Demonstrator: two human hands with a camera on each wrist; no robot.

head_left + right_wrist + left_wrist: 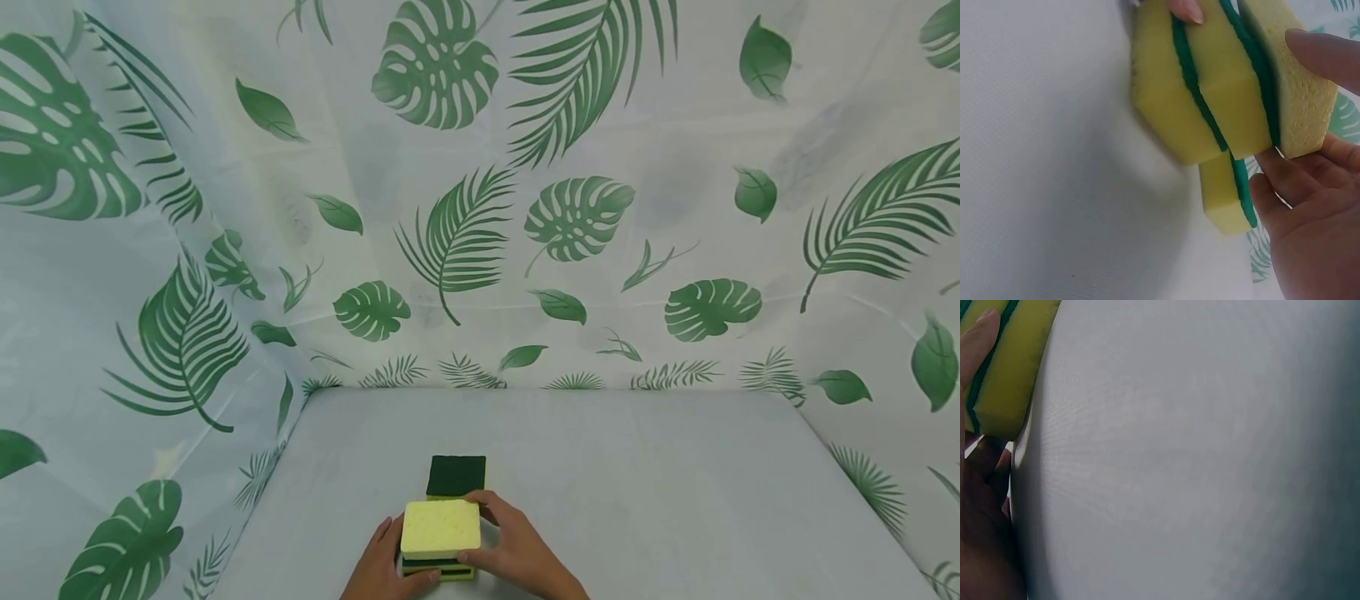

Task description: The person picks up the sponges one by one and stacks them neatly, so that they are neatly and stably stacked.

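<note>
A pale yellow sponge [441, 528] lies at the top of a stack, and my right hand [521, 552] pinches it between thumb and fingers. Beneath it are two yellow sponges [1235, 94] with green scouring layers facing up. At the stack's left, my left hand [384, 568] holds these lower sponges, its thumb [979, 347] across their near side. Just behind the stack, another sponge [457, 475] rests on the table, dark green side up. In the right wrist view the top sponge [1300, 81] leans slightly away from the green layer under it.
The white table [637, 483] spreads out around the stack. A white curtain with green leaf prints [577, 333] rises along the table's back edge and both sides.
</note>
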